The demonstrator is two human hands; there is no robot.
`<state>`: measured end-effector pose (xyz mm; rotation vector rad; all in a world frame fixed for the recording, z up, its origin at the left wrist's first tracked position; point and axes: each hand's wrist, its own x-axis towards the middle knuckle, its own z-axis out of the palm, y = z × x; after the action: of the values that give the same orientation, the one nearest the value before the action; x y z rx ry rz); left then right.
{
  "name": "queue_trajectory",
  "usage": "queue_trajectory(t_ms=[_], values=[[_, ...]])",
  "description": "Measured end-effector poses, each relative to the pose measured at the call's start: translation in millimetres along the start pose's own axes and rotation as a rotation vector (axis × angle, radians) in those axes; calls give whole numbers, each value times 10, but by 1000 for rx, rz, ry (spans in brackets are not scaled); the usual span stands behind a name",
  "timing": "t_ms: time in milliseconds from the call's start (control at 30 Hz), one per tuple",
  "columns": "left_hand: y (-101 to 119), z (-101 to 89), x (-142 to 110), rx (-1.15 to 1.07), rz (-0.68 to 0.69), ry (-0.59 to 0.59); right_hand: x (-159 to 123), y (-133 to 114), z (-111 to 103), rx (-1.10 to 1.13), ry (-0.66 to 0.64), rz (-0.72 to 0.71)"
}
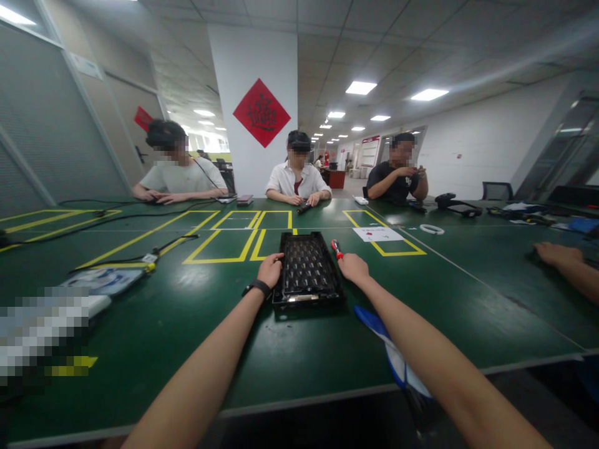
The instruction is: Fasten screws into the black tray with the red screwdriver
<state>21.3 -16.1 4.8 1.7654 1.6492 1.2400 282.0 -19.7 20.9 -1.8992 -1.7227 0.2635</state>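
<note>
Plainly, left hand (pixel 270 271) holds black casing (pixel 307 267), right hand (pixel 354 269) red tool (pixel 336 249), near an illegible printed card (pixel 381 234).

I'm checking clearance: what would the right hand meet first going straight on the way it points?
The right hand, red-handled screwdriver leading, would probably meet the right side of the black tray first; height is unclear, so it might pass over.

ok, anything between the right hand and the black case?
Nothing solid visible: only a narrow strip of green tabletop separates the right hand, holding a red tool, from the black case. The left hand is on the opposite edge; the white paper lies beyond, off to the right.
</note>
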Motion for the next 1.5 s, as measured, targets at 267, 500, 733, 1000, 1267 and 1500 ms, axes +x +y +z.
queue_trajectory(t_ms=[267, 500, 733, 1000, 1267, 1500], values=[[77, -54, -3, 60, 60, 32, 46, -176, -45, 468, 76, -84], [560, -220, -269, -134, 334, -411, -346, -714, -49, 1191, -320, -325], [633, -80, -408, -259, 326, -536, -568, -833, -28, 1151, -233, -435], [614, -60, -400, -328, 368, -617, -557, -794, -59, 1095, -242, -518], [686, -90, -500, -22, 456, -432, -584, -772, -27, 1085, -130, -501], [743, -126, -528, 83, 482, -450, -583, -766, -10, 1092, -119, -471]])
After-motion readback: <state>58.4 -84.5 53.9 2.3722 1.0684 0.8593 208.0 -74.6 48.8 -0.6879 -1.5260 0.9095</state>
